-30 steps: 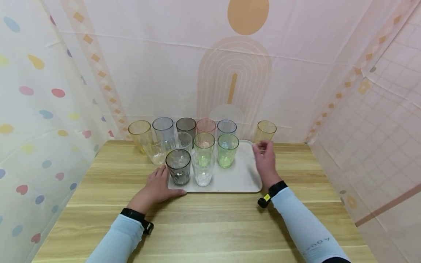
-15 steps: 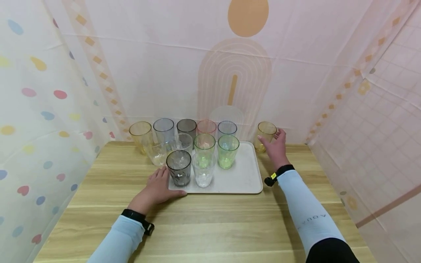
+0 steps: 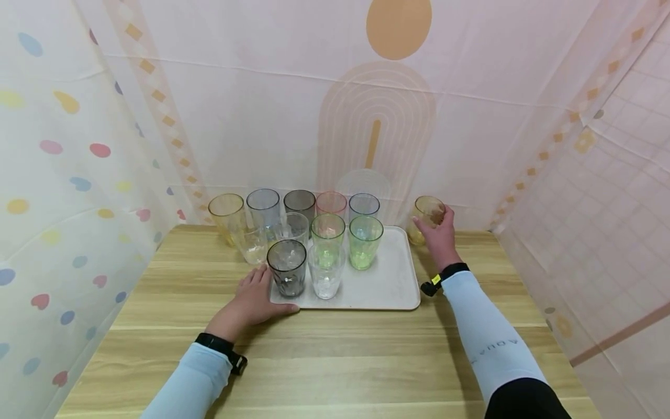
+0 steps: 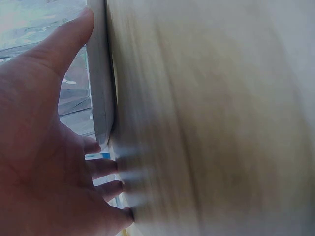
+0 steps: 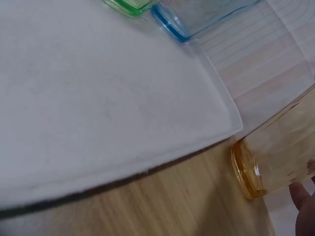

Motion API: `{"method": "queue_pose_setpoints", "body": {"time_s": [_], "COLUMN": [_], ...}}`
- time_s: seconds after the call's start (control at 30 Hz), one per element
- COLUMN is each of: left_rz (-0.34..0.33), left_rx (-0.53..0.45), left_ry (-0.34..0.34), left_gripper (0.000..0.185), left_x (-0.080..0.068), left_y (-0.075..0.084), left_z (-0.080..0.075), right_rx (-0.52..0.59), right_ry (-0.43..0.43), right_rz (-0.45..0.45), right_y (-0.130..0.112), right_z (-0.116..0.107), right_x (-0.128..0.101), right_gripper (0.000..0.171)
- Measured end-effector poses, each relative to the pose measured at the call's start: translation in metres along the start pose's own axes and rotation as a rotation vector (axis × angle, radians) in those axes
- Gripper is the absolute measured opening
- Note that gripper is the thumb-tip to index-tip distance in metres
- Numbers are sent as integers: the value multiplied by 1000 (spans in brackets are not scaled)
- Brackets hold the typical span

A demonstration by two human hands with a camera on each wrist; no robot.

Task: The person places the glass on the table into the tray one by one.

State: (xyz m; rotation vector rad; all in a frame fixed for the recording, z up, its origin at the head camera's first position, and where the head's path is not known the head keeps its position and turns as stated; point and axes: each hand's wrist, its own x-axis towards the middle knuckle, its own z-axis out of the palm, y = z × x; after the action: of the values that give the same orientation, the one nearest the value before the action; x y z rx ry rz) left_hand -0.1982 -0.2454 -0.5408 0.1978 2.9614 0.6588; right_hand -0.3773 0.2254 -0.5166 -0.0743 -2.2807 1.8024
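At the back right, beside the tray, my right hand (image 3: 439, 235) grips a yellow tumbler (image 3: 426, 218), thumb on its left and fingers on its right. In the right wrist view the tumbler's thick amber base (image 5: 246, 169) shows just off the tray corner; whether it touches the table I cannot tell. My left hand (image 3: 257, 299) rests against the front left corner of the white tray (image 3: 387, 285), thumb along the front edge and fingers spread down the left side. Nearest to it on the tray stands a grey tumbler (image 3: 288, 270), with a clear tumbler (image 3: 327, 273) to its right.
Several more tumblers crowd the tray's left and back, among them a green one (image 3: 364, 244), a pink one (image 3: 331, 201) and a blue one (image 3: 363, 203). A yellow tumbler (image 3: 225, 212) stands at the far left. A patterned curtain (image 3: 251, 116) hangs behind the wooden table (image 3: 356, 361).
My right hand has gone from in front of the yellow tumbler round to its right side and closed on it. The left hand stays at the tray corner.
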Motion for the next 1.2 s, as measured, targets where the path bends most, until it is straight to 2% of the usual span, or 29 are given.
{"method": "queue_pose_setpoints", "body": {"time_s": [0.23,0.47,0.6,0.73,0.9,1.2], "left_rz": [4,8,-1,-7,7,-4], "left_rx": [-10,12,22,18,8,-6], "left_ry": [21,10,-9,-16,-4,-9], "left_gripper": [147,148,143,143,146,147], "left_x": [4,-1,-4,-3,-1,0], "left_y": [-7,3,8,7,1,1], "left_z": [7,-3,-9,-8,-2,1], "right_rx": [20,25,32,58,59,17], "right_ry": [-11,-79,-91,-110,-188,-318], "right_rz": [-54,-91,-95,-103,-89,-160], "right_y": [-7,-17,-23,-30,-34,-37], "right_z": [-12,-28,-29,-19,0,34], "right_x": [-18,-43,-60,-81,-108,-140], "right_gripper": [91,89,87,83,76,76]}}
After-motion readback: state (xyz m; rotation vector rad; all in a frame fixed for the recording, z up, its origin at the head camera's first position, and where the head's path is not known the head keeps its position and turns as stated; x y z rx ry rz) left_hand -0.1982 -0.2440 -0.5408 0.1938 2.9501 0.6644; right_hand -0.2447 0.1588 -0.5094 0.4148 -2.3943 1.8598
